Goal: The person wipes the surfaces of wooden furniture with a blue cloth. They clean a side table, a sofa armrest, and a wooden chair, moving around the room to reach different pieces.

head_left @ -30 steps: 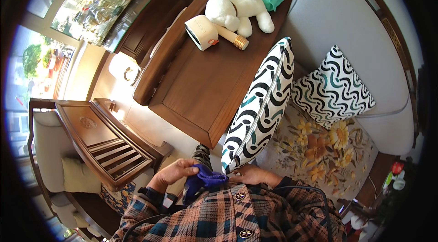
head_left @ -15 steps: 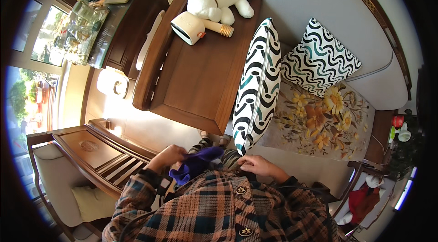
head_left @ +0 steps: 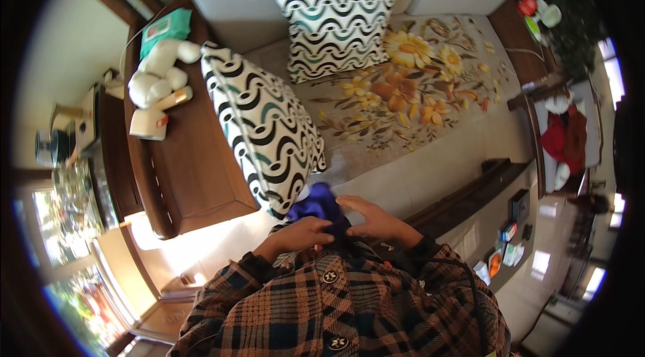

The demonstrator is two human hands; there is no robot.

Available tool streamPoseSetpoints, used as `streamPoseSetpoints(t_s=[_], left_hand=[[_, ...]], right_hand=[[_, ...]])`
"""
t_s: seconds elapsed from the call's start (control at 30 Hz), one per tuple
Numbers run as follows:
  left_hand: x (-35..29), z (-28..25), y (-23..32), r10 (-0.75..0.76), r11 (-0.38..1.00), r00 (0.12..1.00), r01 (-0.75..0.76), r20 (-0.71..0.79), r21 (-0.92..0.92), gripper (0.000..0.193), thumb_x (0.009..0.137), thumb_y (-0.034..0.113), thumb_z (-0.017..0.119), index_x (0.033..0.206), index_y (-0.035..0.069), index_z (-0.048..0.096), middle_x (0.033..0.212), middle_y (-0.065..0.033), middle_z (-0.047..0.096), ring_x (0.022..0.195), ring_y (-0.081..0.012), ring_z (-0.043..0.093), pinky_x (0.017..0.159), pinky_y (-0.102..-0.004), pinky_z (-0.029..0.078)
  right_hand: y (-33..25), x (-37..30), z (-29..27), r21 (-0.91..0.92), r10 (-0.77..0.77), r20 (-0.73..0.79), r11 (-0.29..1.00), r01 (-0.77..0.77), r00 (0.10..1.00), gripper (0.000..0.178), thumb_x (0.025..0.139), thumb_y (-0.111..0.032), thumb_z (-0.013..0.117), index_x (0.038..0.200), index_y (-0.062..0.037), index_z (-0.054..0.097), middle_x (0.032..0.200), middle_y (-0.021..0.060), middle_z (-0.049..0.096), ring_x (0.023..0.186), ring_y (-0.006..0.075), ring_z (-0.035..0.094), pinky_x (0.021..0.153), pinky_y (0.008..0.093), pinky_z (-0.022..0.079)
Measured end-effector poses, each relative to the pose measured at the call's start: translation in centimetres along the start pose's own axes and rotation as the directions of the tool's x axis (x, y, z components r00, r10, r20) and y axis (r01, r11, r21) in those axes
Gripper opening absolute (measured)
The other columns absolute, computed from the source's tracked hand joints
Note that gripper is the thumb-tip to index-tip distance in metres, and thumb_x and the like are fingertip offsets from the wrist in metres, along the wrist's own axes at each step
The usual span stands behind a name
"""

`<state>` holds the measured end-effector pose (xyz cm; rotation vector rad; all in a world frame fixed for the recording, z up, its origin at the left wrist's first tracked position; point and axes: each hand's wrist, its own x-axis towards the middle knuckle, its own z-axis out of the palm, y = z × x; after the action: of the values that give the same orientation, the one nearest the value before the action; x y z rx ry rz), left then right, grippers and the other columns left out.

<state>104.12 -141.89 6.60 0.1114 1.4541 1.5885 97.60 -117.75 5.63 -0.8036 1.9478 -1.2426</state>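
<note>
On floral sofa seat (head_left: 430,98), patterned cushions (head_left: 265,125) w/ wooden table (head_left: 195,169) alongside.

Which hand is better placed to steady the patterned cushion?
Probably left. The left hand lies on the blue cloth right under the black-and-white patterned cushion; the right hand sits farther from it.

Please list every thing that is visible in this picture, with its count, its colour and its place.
patterned cushion: 1, black, white and teal, nearest the hands
second cushion: 1, same pattern, against the sofa back
sofa: 1, grey, floral cover on the seat
wooden table: 1, dark brown, left of the sofa
soft toy: 1, white, on the table
wipes pack: 1, green, table's far end
blue cloth: 1, between both hands
left hand: on the cloth
right hand: on the cloth
</note>
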Motion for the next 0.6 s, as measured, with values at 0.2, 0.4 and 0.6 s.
streamPoseSetpoints(t_s=[0.2, 0.4, 0.6], left_hand=[[2.9, 0.3, 5.7, 0.065, 0.998, 0.983, -0.067, 0.17, 0.006, 0.028, 0.094, 0.023, 0.058, 0.11, 0.0, 0.06, 0.078, 0.0001, 0.06, 0.067, -0.006, 0.055, 0.06, -0.0218, 0.046], [5.3, -0.2, 6.5, 0.172, 0.984, 0.981, -0.175, -0.09, -0.037, 0.054, 0.094, 0.025, 0.059, 0.135, -0.004, 0.041, 0.099, -0.0128, 0.066, 0.087, -0.0187, 0.064, 0.08, -0.031, 0.05], [4.5, -1.0, 5.8, 0.073, 0.991, 0.997, -0.073, -0.003, -0.113, 0.051, 0.096, 0.024, 0.054, 0.137, -0.002, 0.039, 0.118, -0.0182, 0.061, 0.101, -0.0231, 0.061, 0.089, -0.0337, 0.047]], right_hand=[[0.7, -4.1, -1.3, -0.213, 0.028, 0.01, 0.977, -0.025, 1.0, 0.044, 0.07, -0.014, 0.072, 0.111, -0.0032, 0.061, 0.106, 0.0164, 0.062, 0.1, 0.0292, 0.06, 0.085, 0.0413, 0.046], [-0.4, -9.3, -4.6, 0.579, 0.31, -0.113, 0.793, -0.191, 0.944, 0.032, 0.092, -0.021, 0.06, 0.115, 0.0015, 0.059, 0.101, 0.0032, 0.066, 0.093, 0.0131, 0.058, 0.085, 0.0309, 0.046], [-1.5, -11.7, -5.5, -0.193, 0.587, -0.319, 0.728, -0.658, 0.744, 0.03, 0.093, -0.019, 0.058, 0.112, 0.0035, 0.058, 0.102, 0.0013, 0.064, 0.094, 0.0116, 0.058, 0.086, 0.0286, 0.046]])
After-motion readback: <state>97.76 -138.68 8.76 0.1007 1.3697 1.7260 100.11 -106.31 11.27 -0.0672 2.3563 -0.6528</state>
